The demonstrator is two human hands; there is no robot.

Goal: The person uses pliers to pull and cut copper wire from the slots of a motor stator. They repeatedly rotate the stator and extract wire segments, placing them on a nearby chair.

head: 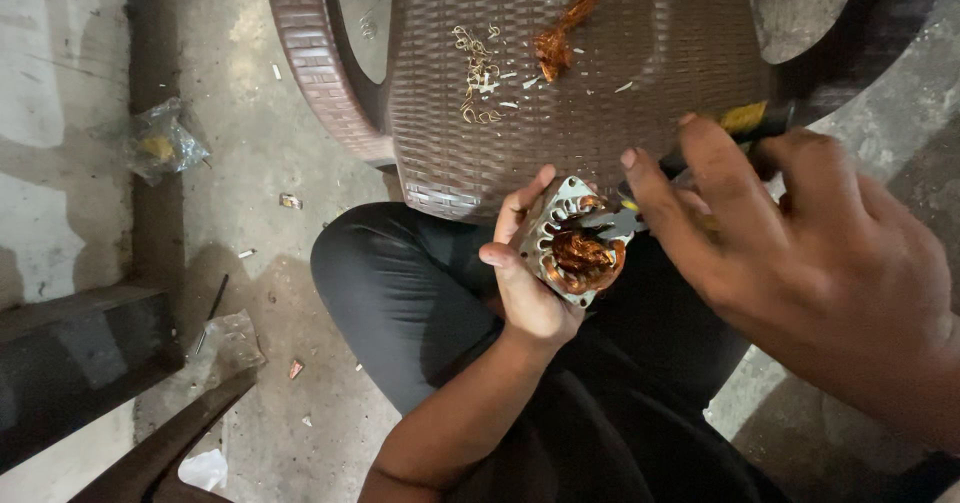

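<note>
my left hand [525, 273] sat at the centre of the frame, fingers curled tight around the rim of a small motor stator [575, 248], a pale metal frame with copper windings [583, 255] bunched in its middle. i held it over my lap, just below the edge of the brown woven plastic chair [560, 113]. my right hand [800, 243] filled the right of the frame, fingers wrapped around a tool with a yellow and black handle [745, 118]; its grey metal tip [612, 221] touched the upper right of the stator. on the chair seat, at upper centre, lay a clump of pulled copper wire [560, 38] and loose wire scraps [478, 78]. at the left, on the concrete floor [260, 163], lay a crumpled plastic bag [160, 143].
</note>
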